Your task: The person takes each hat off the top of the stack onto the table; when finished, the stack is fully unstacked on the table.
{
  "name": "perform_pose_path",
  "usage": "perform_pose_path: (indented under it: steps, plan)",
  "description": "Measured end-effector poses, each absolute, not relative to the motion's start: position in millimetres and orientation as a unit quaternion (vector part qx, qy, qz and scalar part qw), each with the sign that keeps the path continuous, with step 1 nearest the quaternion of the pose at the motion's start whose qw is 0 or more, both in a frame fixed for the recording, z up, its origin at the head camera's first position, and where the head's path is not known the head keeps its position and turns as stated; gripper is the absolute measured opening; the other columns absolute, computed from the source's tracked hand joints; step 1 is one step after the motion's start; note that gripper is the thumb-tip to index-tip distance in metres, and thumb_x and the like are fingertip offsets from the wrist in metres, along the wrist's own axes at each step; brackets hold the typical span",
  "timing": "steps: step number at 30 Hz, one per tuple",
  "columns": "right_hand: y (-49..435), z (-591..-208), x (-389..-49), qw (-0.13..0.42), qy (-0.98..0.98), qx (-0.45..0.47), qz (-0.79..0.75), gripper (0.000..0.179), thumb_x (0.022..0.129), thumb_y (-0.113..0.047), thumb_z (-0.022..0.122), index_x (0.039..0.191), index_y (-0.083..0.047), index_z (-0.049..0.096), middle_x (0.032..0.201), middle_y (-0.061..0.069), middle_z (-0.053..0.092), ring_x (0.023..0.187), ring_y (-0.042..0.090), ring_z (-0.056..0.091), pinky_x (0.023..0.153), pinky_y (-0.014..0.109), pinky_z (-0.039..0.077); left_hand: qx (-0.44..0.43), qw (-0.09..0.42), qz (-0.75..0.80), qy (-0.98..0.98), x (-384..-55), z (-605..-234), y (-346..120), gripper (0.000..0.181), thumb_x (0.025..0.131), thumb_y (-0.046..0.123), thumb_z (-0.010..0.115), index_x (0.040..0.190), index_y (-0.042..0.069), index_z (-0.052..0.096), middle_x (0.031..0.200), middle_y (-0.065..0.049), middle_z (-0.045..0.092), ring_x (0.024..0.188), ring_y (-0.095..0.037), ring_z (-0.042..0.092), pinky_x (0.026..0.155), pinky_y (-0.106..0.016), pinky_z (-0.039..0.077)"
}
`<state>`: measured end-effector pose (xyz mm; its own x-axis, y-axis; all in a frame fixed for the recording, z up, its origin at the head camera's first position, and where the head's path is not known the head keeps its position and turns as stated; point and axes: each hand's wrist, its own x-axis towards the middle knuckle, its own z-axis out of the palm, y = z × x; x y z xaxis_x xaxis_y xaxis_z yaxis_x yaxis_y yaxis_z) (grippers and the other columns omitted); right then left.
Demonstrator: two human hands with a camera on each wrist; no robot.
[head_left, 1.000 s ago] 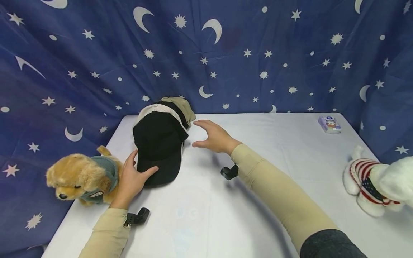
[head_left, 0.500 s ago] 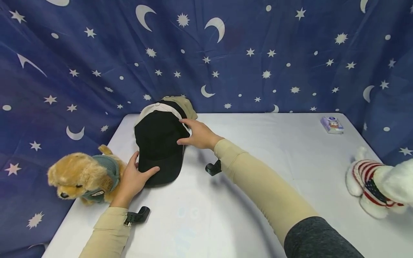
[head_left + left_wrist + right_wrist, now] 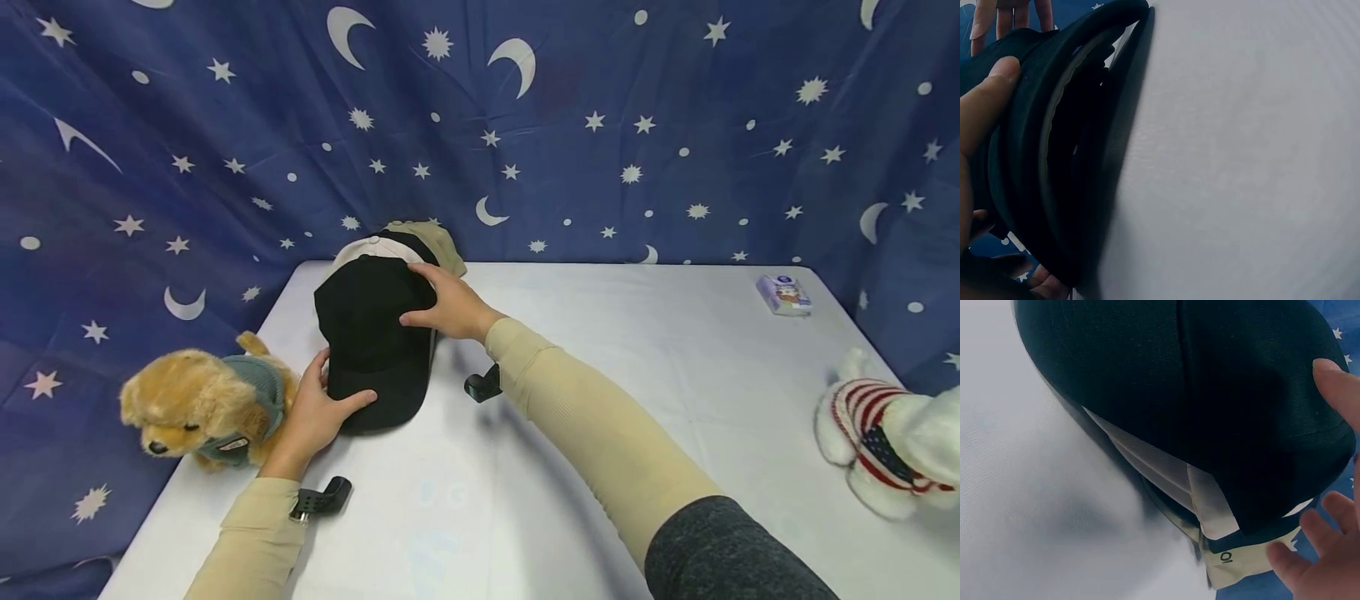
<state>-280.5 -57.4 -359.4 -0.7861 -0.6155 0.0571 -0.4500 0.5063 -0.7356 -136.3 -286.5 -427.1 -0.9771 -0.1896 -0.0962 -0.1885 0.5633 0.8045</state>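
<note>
A black baseball cap (image 3: 367,333) lies on top of a stack of caps, its brim toward me. Behind it show a white cap (image 3: 360,248) and a tan cap (image 3: 433,242), with another dark one between them. My left hand (image 3: 309,421) grips the black cap's brim from the left, thumb (image 3: 999,84) on top and fingers round the side. At the crown's right side, my right hand (image 3: 456,308) holds the black cap, thumb (image 3: 1338,387) on the cloth and fingers by the crown's edge. The stacked brims bulge apart in the left wrist view.
A tan plush dog (image 3: 198,404) in a blue-green vest stands left of my left hand. Far right are a white plush animal (image 3: 885,442) in a striped top and a purple packet (image 3: 784,296). A starry blue curtain (image 3: 570,83) backs the white table (image 3: 600,333).
My right hand has moved left from beside the stack onto the black cap's crown. The left hand keeps its place at the brim. The whole view has shifted slightly.
</note>
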Motion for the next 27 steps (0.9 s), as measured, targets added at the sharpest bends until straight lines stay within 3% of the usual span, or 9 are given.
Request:
perform_pose_path:
  steps: [9,17,27]
  plan:
    - [-59,-356,-284,0.112,0.847,-0.312,-0.416,0.088,0.088,-0.034,0.078,0.158,-0.017,0.028,0.159,0.005,0.032,0.143,0.019,0.033,0.116,0.034,0.027,0.104,-0.013,-0.480,-0.871,-139,-426,-285,0.116,0.083,0.034,0.084,0.160,0.004,0.002,0.160,-0.026,0.018,0.146,-0.040,0.022,0.117,-0.054,0.020]
    - [-60,-349,-278,0.086,0.831,-0.352,-0.422,0.076,0.088,-0.029,0.078,0.153,-0.018,0.040,0.151,0.006,0.040,0.136,0.019,0.038,0.112,0.033,0.031,0.100,-0.027,-0.482,-0.870,-139,-423,-288,0.117,0.084,0.032,0.082,0.159,0.005,-0.003,0.160,-0.029,0.014,0.148,-0.041,0.017,0.117,-0.056,0.017]
    - [-60,-348,-269,0.074,0.817,-0.371,-0.436,0.064,0.092,-0.015,0.074,0.149,-0.013,0.046,0.153,0.004,0.043,0.140,0.017,0.037,0.112,0.026,0.028,0.094,-0.019,-0.477,-0.873,-135,-418,-286,0.121,0.081,0.031,0.085,0.159,0.005,-0.004,0.159,-0.031,0.012,0.148,-0.042,0.015,0.117,-0.055,0.018]
